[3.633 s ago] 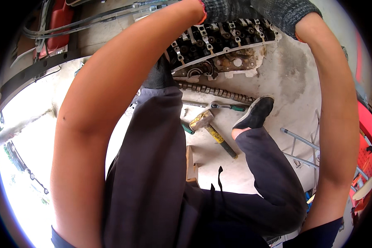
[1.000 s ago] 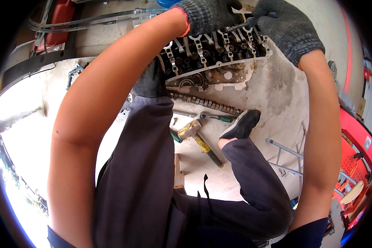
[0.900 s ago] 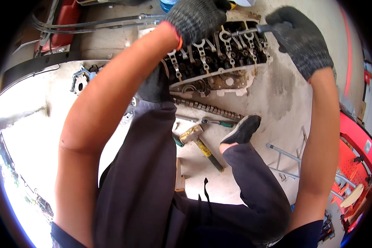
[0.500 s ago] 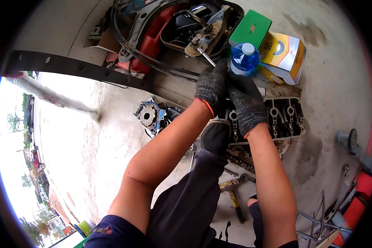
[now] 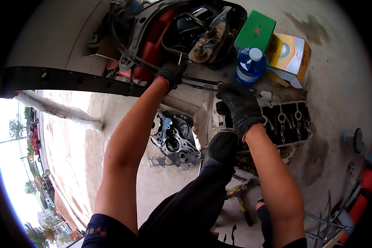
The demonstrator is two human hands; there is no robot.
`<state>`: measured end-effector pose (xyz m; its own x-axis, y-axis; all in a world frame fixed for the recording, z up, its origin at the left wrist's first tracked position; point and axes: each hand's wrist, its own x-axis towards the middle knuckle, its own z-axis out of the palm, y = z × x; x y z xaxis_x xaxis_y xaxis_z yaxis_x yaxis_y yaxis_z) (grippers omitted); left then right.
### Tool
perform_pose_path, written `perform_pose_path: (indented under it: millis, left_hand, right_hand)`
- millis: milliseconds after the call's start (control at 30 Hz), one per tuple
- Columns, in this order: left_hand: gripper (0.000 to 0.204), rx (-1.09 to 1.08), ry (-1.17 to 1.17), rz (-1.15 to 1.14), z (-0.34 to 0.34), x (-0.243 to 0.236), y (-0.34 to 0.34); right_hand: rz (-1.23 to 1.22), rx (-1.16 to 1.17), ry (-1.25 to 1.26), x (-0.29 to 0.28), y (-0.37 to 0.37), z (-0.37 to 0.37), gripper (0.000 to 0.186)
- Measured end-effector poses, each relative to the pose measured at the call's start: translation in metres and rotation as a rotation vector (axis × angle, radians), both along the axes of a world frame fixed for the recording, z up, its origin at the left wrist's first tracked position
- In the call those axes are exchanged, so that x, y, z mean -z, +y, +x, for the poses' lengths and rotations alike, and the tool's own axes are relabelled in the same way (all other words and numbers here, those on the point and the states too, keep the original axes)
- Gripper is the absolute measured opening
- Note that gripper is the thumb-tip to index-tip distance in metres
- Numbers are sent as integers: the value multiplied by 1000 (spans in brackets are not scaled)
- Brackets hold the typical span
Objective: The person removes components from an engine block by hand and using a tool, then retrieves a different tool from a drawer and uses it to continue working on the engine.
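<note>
My gloved left hand (image 5: 172,74) is closed on a slim metal tool (image 5: 180,58) near the black hoses and a pan of dirty metal parts (image 5: 202,51). My gloved right hand (image 5: 235,103) is held over the near end of the cylinder head (image 5: 289,124), its loosely bent fingers apart with nothing visible in them. Just beyond it stand a bottle of blue liquid (image 5: 249,71), a green box (image 5: 256,31) and a yellow-and-white box (image 5: 287,53). Disassembled engine castings (image 5: 173,142) lie on the floor between my forearms.
A dark perforated beam (image 5: 84,82) crosses the upper left beside a red plastic container (image 5: 153,58). A sledgehammer (image 5: 244,206) lies by my leg. Metal bars (image 5: 328,225) are at the lower right, a round metal part (image 5: 353,140) at the right. Bright outdoor ground is at the left.
The view has swung leftward and up, showing bottle, boxes and pan. Since half a second ago my hands have separated: the left moved left with the tool, the right stayed over the cylinder head.
</note>
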<state>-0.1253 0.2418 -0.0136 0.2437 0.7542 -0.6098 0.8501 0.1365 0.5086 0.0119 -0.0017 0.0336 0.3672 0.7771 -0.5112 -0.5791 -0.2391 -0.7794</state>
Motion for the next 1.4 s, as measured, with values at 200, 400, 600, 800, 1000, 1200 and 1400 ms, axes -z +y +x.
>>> perform_pose_path:
  millis: [200,400,600,800,1000,1200,1400]
  left_hand:
    - [53,280,217,203,-4,3,-3]
    - [52,337,171,354,-2,19,-18]
    - [56,292,159,344,-22,46,-40]
    - [40,-213,-511,93,-19,16,-91]
    - [37,83,-679,-303,3,-63,-216]
    - [44,835,-787,50,36,-46,-322]
    - [54,959,-709,-602,45,-30,-360]
  right_hand:
    - [-15,-24,8,-10,-15,1,18]
    - [-58,29,23,-4,-33,3,18]
    - [11,97,18,6,-49,5,16]
    - [-96,70,58,-1,-67,8,17]
    - [2,-52,-331,-15,-122,2,26]
    - [-235,-88,-505,1,-211,-14,33]
    - [-247,57,-262,42,-261,-33,26]
